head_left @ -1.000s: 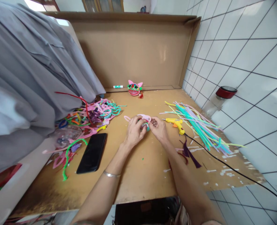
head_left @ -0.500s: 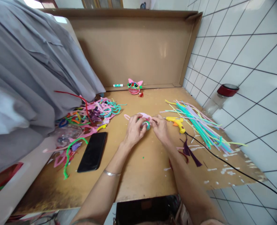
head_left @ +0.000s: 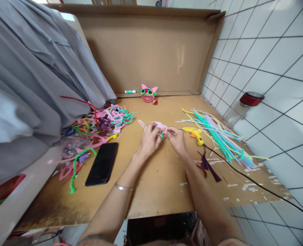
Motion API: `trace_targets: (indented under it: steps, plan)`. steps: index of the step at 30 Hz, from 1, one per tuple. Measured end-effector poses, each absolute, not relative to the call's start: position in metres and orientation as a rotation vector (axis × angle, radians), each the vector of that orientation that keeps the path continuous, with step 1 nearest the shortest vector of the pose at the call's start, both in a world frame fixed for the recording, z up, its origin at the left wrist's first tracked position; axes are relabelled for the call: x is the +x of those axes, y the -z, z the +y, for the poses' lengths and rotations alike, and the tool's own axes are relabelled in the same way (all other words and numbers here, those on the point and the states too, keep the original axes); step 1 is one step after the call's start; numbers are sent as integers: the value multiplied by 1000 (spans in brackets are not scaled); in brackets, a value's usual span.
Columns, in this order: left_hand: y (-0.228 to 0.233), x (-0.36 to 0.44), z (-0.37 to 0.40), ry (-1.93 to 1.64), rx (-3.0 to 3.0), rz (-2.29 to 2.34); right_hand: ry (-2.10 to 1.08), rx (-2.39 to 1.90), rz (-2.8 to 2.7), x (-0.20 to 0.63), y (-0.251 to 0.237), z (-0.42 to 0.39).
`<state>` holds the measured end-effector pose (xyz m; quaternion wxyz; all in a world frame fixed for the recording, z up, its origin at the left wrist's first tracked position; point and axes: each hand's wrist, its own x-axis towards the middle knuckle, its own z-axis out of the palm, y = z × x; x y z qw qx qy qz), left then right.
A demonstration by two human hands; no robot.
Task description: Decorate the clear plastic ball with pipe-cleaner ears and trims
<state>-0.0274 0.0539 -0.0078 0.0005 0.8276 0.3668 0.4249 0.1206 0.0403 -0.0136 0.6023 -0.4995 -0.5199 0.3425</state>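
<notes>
Over the middle of the table, my left hand curls around a small pink and green pipe-cleaner craft, with a pink loop sticking out past its knuckles. My right hand pinches the right edge of the same craft between thumb and fingers. My fingers hide most of its shape. Just right of my right hand lies a yellow glue gun, nozzle pointing left. At the back of the table stands a pink animal face with green-rimmed eyes and pointed ears.
Loose pipe cleaners lie at the right and a tangled heap at the left. A black phone, purple tassel, red-lidded jar, white-and-green tube and black cord also occupy the tabletop.
The pink and green craft has turned slightly in my hands, so less of its green part shows. Both hands stay in nearly the same place, and the view has shifted a little.
</notes>
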Motion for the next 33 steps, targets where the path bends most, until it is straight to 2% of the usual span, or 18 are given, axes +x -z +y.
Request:
trace_targets:
  steps: [13, 21, 33]
  plan:
    - [16, -30, 57, -1494, 2472, 1034, -698, -1231, -1212, 119, 21, 42]
    - [23, -34, 66, -1366, 2623, 994, -709, -1242, -1184, 118, 23, 43]
    - [24, -30, 66, -1406, 2621, 1119, -758, -1188, -1117, 114, 22, 43]
